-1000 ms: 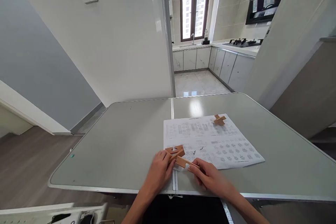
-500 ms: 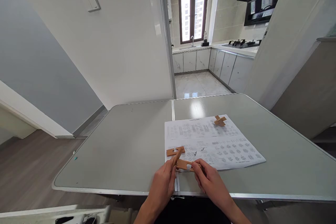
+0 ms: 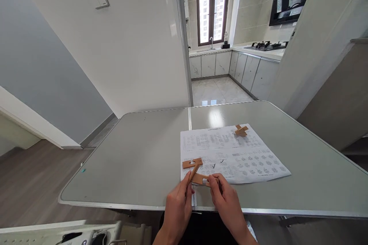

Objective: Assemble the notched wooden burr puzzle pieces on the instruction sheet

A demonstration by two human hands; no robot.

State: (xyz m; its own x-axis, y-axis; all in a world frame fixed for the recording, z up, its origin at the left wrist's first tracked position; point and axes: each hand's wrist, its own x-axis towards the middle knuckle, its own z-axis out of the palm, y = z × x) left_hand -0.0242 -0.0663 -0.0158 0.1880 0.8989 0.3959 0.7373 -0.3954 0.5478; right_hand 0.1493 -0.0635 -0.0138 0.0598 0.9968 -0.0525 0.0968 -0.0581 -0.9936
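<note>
My left hand point(image 3: 178, 203) is closed on a flat wooden puzzle piece point(image 3: 194, 172), held slanting up and to the right. Between finger and thumb, my right hand point(image 3: 225, 197) grips a second notched wooden puzzle piece point(image 3: 199, 178), whose left end meets the first one. Whether the two are interlocked I cannot tell. Just beyond my left fingertips a third notched wooden piece point(image 3: 188, 164) lies on the printed instruction sheet point(image 3: 230, 153). Toward the sheet's far right corner sits a small cross-shaped assembly of wooden pieces point(image 3: 241, 131).
A grey-green folding table point(image 3: 138, 160) with a metal edge and a centre seam spans the front. A white wall point(image 3: 138, 46) rises behind its left half. At lower left stands a white container point(image 3: 94, 233) with objects inside. Beyond the doorway are kitchen cabinets point(image 3: 222, 64).
Both hands have shifted slightly, and the right wrist has swung a little inward. The held pieces stay together, with the right one's notch more covered by the fingers. The view has tilted slightly.
</note>
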